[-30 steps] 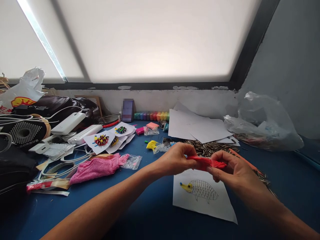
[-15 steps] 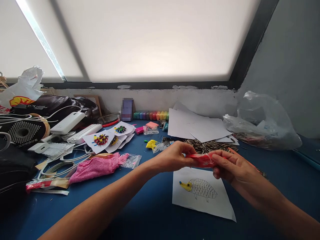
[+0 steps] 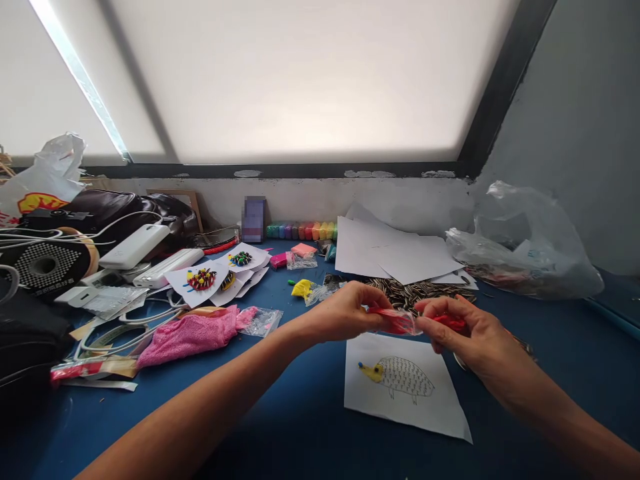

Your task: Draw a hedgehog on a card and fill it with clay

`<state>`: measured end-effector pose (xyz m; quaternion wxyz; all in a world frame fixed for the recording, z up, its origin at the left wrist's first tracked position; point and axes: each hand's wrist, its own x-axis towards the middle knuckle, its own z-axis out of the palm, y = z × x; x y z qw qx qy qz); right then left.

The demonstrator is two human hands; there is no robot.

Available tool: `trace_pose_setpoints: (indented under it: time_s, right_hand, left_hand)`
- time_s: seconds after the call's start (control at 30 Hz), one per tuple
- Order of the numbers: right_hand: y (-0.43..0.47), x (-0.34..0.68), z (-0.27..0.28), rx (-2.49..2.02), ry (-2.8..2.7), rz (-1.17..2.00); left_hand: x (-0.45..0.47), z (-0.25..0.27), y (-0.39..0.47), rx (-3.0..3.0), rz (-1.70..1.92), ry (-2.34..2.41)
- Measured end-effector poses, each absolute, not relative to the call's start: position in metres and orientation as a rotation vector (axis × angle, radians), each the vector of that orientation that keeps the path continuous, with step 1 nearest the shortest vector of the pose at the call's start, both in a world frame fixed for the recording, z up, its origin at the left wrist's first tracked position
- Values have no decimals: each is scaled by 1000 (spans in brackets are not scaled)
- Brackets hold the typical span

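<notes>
While both hands are meeting at centre frame, I'm seeing the red clay packet (image 3: 400,321) lying left-right between them, left hand (image 3: 345,310) pinching one end, right hand (image 3: 463,333) seemingly pinching the other, above the hedgehog drawing (image 3: 400,380).

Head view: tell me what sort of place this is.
Probably a home craft desk: a white sheet with a hedgehog drawing, a row of rainbow-coloured clay pots, and both hands on a red clay packet.
</notes>
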<state>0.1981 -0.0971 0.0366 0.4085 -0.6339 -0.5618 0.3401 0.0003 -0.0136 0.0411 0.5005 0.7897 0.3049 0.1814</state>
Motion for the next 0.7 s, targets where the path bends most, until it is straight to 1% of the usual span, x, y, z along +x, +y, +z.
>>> trace_pose_setpoints:
  time_s: [0.1,0.23,0.3,0.4,0.6,0.7]
  right_hand:
    - [-97,201,37,-1586,-1272,913]
    - [-95,205,43,-1393,-930,1104]
    - [-94,205,45,-1342,-859,1137]
    - [-93,205,45,-1366,-979,1106]
    - [-98,198,48,-1560,-1448,1076]
    - [-100,195,50,-1559,-1545,1066]
  left_hand:
    - [1,41,-13,1895,443,768]
    - [-1,42,-14,1816,426,742]
    - [-3,43,-15,1754,402,719]
    - [-5,43,-14,1684,376,655]
    - [-6,41,-13,1652,287,547]
    - [-6,43,-14,1615,257,548]
